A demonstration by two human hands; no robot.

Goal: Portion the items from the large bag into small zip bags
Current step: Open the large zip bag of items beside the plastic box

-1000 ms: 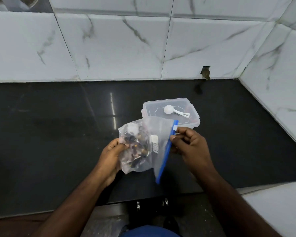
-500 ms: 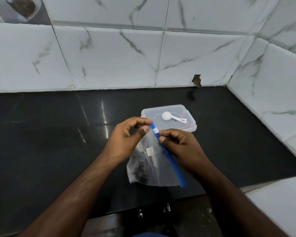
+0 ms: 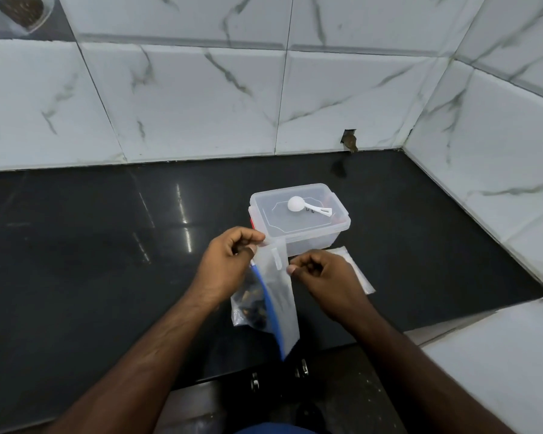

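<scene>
Two hands work over the desk [image 3: 107, 245]. The left hand [image 3: 229, 264] has its grip closed in a pinch, thumb against curled fingers, on the top corner of one clear zip bag [image 3: 278, 296]. The right hand [image 3: 323, 277] also has its grip closed, thumb and curled fingers pinching the same bag's opposite top edge, just beside the left hand, so the bag's mouth is held between the two. The bag hangs below both grips, above the desk's near edge. One blue zip strip [image 3: 268, 305] curves down it from under the left hand to the lower tip. One clump of dark items [image 3: 253, 305] sits in the bag's lower left part, under the left wrist; the pieces are too small to count.

Just beyond the grips stands one clear box [image 3: 298, 236] with its lid on, and on the lid lies one white scoop [image 3: 306, 206]. To the right of the right hand, partly hidden by it, small clear bags [image 3: 359, 277] lie flat on the desk; how many I cannot tell.

White marbled wall tiles [image 3: 201, 104] rise behind and to the right.
</scene>
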